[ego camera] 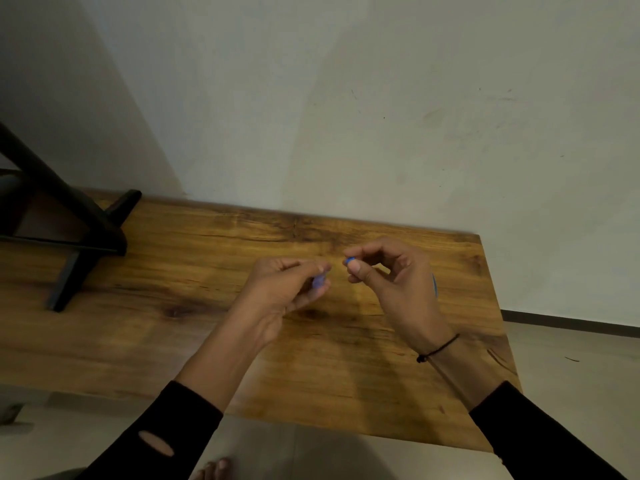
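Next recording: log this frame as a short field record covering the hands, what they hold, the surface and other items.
left hand: pinches a blurred blue piece
right hand: pinches a small blue piece between thumb and forefinger
pieces: close together, not touching
surface: wooden table
other: black stand on the table's left part; black cord around the right wrist

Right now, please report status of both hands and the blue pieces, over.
Left hand holds a blurred blue piece. Right hand pinches a small blue tip. Pieces apart, above the table; nothing between.
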A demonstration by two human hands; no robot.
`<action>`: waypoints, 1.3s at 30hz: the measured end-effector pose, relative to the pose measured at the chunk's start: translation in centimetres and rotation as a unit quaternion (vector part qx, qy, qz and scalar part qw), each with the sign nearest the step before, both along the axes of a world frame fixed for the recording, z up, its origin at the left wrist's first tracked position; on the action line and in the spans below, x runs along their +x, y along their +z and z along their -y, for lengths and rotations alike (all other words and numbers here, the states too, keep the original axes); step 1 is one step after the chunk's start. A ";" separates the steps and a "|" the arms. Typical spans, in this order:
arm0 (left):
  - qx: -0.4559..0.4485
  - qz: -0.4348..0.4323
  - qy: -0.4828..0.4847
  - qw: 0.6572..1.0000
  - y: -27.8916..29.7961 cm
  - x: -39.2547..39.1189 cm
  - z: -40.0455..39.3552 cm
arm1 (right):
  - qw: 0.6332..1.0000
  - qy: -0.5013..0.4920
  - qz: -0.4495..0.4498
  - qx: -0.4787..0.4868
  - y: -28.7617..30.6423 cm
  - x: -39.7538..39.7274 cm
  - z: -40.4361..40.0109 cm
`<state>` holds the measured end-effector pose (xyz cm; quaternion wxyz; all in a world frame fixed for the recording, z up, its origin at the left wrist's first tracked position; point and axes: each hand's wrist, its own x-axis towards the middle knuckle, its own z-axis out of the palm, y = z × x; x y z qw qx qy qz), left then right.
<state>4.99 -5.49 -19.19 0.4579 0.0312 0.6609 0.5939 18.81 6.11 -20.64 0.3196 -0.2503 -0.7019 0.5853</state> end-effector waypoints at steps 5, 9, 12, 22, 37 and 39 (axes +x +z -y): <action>-0.007 -0.002 0.015 1.000 -0.3 0.4 -0.3 | 0.982 0.032 0.001 0.189 0.9 0.8 2.1; -0.035 -0.056 0.002 0.998 -0.6 0.7 -0.4 | 0.974 -0.029 0.009 0.226 1.1 1.0 1.6; -0.057 -0.086 -0.013 0.995 -0.6 1.2 -0.4 | 0.971 -0.014 0.013 0.240 1.2 1.2 1.3; -0.068 -0.015 0.008 0.998 -0.1 1.4 -0.5 | 0.920 0.033 0.051 0.386 0.7 1.4 1.5; -0.015 0.100 0.059 0.993 0.6 1.4 -0.2 | 0.907 0.017 0.001 0.422 -0.1 1.5 1.2; -0.017 0.106 0.063 0.992 0.5 1.4 -0.2 | 0.906 0.021 0.001 0.423 -0.1 1.4 1.2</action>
